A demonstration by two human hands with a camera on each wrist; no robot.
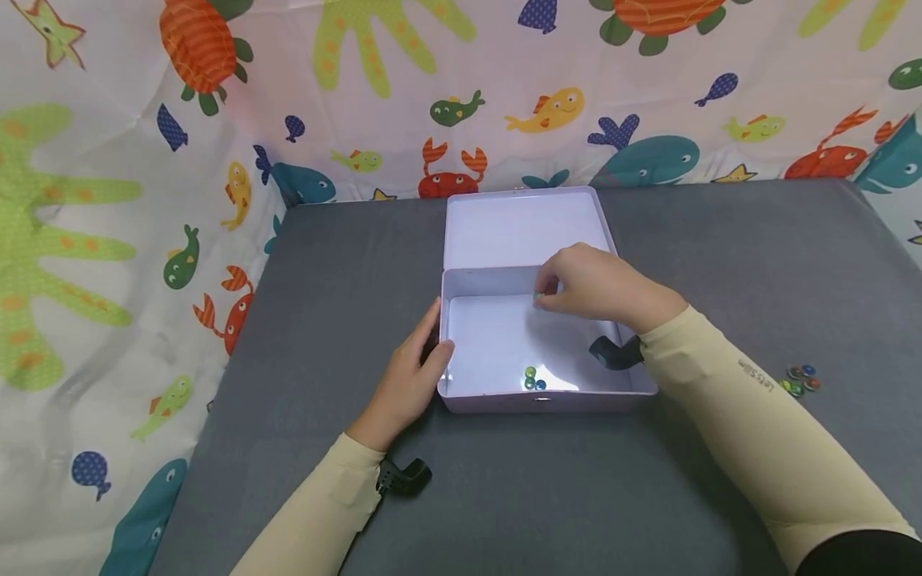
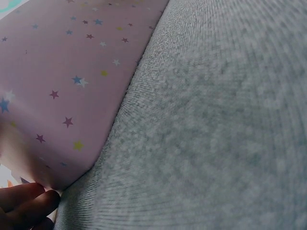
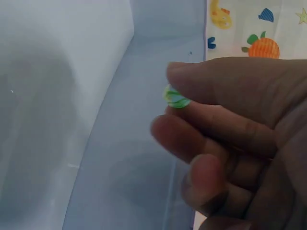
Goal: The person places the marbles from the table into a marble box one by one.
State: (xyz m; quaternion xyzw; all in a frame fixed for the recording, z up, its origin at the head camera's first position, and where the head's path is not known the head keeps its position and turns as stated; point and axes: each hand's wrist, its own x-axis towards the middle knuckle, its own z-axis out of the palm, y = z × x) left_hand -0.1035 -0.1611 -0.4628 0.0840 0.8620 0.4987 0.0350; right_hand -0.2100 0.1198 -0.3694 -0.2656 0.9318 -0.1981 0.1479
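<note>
An open tin box (image 1: pixel 490 344) with a white inside stands on the table, its lid (image 1: pixel 522 228) tipped back. Stars decorate its pink outer wall (image 2: pixel 72 96) in the left wrist view. My left hand (image 1: pixel 406 388) holds the box's left side, thumb at the rim and fingers along the outside. Over the box's back part, my right hand (image 1: pixel 594 288) pinches a green-and-white glass marble (image 3: pixel 176 97) between thumb and index finger. Two green marbles (image 1: pixel 530 373) and a blue marble (image 1: pixel 541 385) lie on the box floor near the front wall.
Several more marbles (image 1: pixel 803 380) lie in a small cluster on the grey tabletop (image 1: pixel 547 496), right of the box and beside my right sleeve. A curtain with sea animals (image 1: pixel 396 144) hangs behind the table and along its left side.
</note>
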